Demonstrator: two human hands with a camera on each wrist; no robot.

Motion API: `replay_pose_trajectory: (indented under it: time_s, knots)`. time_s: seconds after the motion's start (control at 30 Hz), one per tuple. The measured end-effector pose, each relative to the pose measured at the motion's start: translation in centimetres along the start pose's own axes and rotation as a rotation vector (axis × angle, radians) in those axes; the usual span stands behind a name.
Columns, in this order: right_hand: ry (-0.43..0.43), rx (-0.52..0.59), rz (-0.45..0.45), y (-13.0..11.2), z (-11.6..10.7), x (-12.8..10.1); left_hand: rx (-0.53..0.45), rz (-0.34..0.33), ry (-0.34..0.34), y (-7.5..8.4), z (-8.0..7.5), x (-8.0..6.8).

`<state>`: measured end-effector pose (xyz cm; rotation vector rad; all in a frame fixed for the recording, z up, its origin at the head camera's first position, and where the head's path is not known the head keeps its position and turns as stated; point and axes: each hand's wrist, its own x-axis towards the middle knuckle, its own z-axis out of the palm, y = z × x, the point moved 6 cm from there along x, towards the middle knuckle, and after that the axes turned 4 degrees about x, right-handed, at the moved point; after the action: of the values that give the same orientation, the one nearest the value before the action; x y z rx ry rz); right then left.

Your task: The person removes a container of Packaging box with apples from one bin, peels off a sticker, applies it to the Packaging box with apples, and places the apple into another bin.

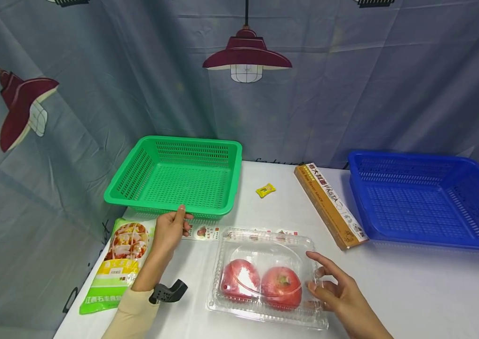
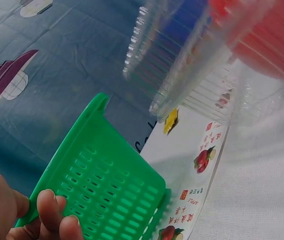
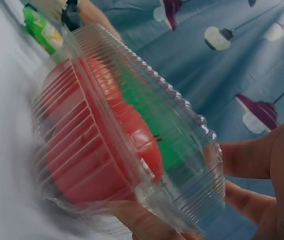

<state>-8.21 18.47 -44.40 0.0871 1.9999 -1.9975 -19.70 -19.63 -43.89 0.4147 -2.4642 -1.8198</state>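
Note:
My left hand (image 1: 171,231) pinches the near rim of a green plastic basket (image 1: 193,183); its thumb lies over the rim, as the left wrist view also shows. My right hand (image 1: 334,292) grips the right edge of a clear plastic clamshell container (image 1: 273,238), thumb on one side and fingers on the other. Inside the container sit two red apples (image 1: 282,287), side by side. In the right wrist view the container (image 3: 181,205) appears tilted, its lid down over the apples (image 3: 89,165).
Left of my left arm lies a green and yellow food bag (image 1: 116,268). A small yellow packet (image 1: 266,190) and a long pasta box (image 1: 330,207) lie behind the container. A blue basket (image 1: 417,240) stands at the right. A printed strip (image 1: 205,233) shows by the green basket.

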Motion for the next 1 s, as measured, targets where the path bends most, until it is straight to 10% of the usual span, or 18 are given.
replay_pose_trajectory:
  time_s: [0.73, 1.0]
  knots:
    - [0.095, -0.126, 0.019, 0.28, -0.31, 0.62, 0.043, 0.012, 0.008, -0.04, 0.04, 0.28]
    - [0.087, -0.122, 0.025, 0.49, -0.22, 0.64, 0.333, 0.050, 0.035, 0.14, -0.28, -0.33]
